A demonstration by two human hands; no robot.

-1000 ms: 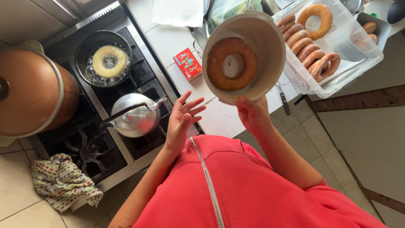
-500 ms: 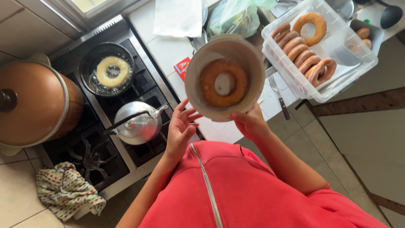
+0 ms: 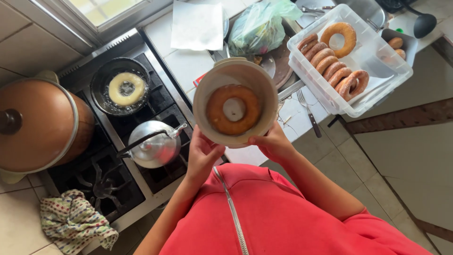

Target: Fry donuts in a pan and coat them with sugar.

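Fingers of both hands, left [image 3: 203, 158] and right [image 3: 271, 144], wrap under the cream bowl [image 3: 236, 101], held level above the counter's [image 3: 302, 113] near edge, probably so the browned doughnut [image 3: 233, 109] stays centred. Beside it, a paler ring [image 3: 126, 88] fries in the pan [image 3: 101, 80].

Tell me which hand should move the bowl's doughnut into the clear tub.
Probably the right hand: it grips the bowl on the side nearer the clear tub, while the left hand cups the bowl's stove side.
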